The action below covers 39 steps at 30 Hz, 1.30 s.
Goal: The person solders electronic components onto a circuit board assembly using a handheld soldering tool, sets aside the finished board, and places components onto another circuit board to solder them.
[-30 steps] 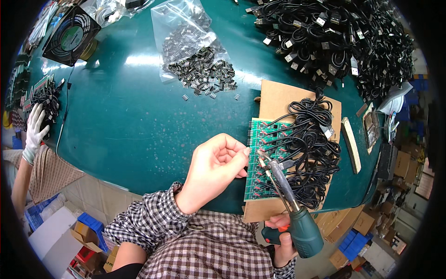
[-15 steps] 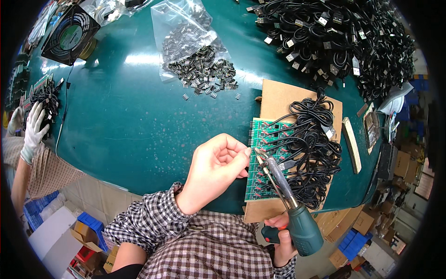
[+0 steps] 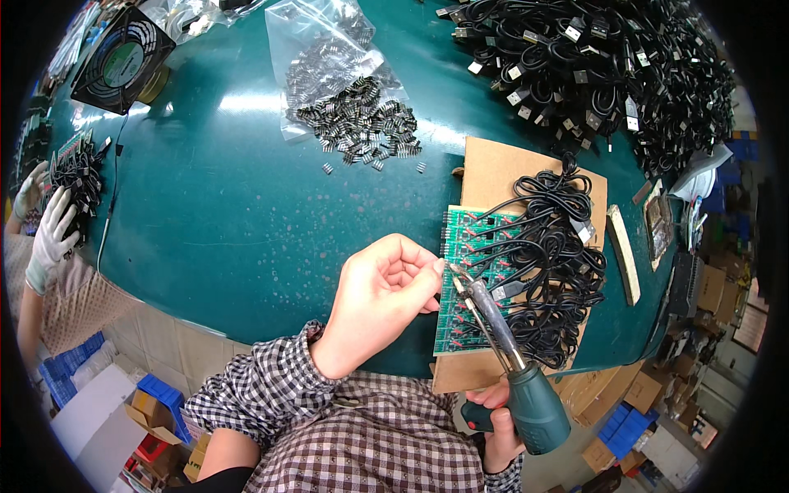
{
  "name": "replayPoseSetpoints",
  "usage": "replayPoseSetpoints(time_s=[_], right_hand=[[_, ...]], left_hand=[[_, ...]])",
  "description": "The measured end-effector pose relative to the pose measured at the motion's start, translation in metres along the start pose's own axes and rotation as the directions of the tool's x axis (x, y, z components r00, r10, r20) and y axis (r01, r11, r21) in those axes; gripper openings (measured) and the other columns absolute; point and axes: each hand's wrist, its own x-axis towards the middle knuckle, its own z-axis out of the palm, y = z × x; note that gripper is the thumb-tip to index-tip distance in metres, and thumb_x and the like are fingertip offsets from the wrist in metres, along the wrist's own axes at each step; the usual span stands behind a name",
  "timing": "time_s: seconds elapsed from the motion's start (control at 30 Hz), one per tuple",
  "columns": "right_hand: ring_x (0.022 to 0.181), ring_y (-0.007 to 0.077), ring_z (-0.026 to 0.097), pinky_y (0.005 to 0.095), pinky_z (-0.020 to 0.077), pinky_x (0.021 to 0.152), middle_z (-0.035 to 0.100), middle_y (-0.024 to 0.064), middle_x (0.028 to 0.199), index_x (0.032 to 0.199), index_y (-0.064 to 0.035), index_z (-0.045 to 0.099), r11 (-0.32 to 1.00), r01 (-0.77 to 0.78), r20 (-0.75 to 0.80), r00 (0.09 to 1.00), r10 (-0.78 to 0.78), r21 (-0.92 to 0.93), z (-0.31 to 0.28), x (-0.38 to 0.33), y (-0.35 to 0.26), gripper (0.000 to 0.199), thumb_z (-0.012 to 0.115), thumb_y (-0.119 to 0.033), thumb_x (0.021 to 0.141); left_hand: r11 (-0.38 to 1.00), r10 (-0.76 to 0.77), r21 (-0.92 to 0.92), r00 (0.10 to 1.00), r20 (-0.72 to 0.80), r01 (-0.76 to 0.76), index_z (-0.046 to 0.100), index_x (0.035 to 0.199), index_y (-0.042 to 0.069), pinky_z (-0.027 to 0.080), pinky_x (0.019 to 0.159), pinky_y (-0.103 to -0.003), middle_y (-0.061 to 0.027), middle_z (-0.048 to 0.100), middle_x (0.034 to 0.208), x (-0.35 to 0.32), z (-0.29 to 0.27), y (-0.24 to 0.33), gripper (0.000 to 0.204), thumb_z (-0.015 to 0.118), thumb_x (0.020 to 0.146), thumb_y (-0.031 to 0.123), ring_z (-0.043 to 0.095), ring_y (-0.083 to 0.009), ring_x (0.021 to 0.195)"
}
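Observation:
My right hand [image 3: 501,435] grips the handle of a green soldering gun [image 3: 536,408], its metal barrel slanting up and left. The gun's tip is over the left part of a green circuit board panel [image 3: 454,329], close to my left fingertips. My left hand [image 3: 386,287] is pinched closed at the board's left edge; whatever is between thumb and finger is too small or hidden to make out. Small black pin headers [image 3: 445,232] line the upper part of that edge. Black cables [image 3: 546,246] run from the board into coiled bundles on its right.
Under the board lies a cardboard sheet [image 3: 485,168]. A clear bag [image 3: 308,57] spills loose pin headers [image 3: 362,123] onto the green table [image 3: 205,205]. USB cables [image 3: 575,66] are heaped at far right, a fan [image 3: 123,62] stands far left. Another person's gloved hands [image 3: 51,242] handle cabled boards.
My left hand stays almost still at the board's edge, and the soldering gun has barely shifted. At the left, the other person's gloved hands have moved about the cabled boards.

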Motion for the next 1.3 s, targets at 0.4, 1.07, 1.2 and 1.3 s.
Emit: replayPoseSetpoints(time_s=[0.4,1.07,1.2,1.3], right_hand=[[0.073,0.0213,0.055,0.0402,0.0545,0.07,0.048,0.0114,0.076,0.081,0.0022,0.049,0.999,0.035,0.002,0.999,-0.035,0.03,0.0027,-0.0021,0.0001,0.04,0.06,-0.036,0.081],[0.08,0.0247,0.058,0.0403,0.0543,0.073,0.053,0.0164,0.085,0.09,0.0043,0.05,1.0,0.0,-0.005,1.0,0.0,0.023,0.0027,-0.0022,-0.0027,0.036,0.059,-0.03,0.084],[0.08,0.0249,0.058,0.0401,0.0545,0.072,0.053,0.0158,0.085,0.089,0.0039,0.05,0.999,0.005,-0.001,1.0,-0.005,0.037,0.0012,-0.0041,-0.0006,0.036,0.06,-0.03,0.083],[0.08,0.0248,0.058,0.0402,0.0546,0.072,0.053,0.0158,0.084,0.089,0.0036,0.05,1.0,0.011,0.005,1.0,-0.011,0.025,0.0002,-0.0049,0.0008,0.036,0.059,-0.031,0.083]], left_hand=[[1.0,-0.008,-0.007,1.0,0.001,0.008,0.054,0.087,-0.004,0.051,0.058,-0.019,-0.0062,0.061,0.076,-0.0002,-0.0001,0.0001,0.013,0.06,0.085,0.008,0.059,-0.0075,0.063],[1.0,-0.01,0.006,1.0,-0.013,0.01,0.055,0.086,-0.004,0.05,0.057,-0.019,-0.0058,0.061,0.076,-0.0004,0.001,0.0009,0.012,0.06,0.085,0.007,0.059,-0.0074,0.062],[1.0,0.0,0.011,1.0,-0.009,0.0,0.055,0.086,-0.004,0.05,0.056,-0.019,-0.0057,0.061,0.076,-0.0003,0.0007,0.0003,0.012,0.06,0.085,0.007,0.059,-0.0075,0.062],[1.0,0.004,0.023,1.0,-0.009,-0.004,0.055,0.086,-0.004,0.05,0.056,-0.019,-0.0057,0.061,0.076,0.0,0.0002,0.0,0.012,0.061,0.085,0.007,0.059,-0.0075,0.061]])
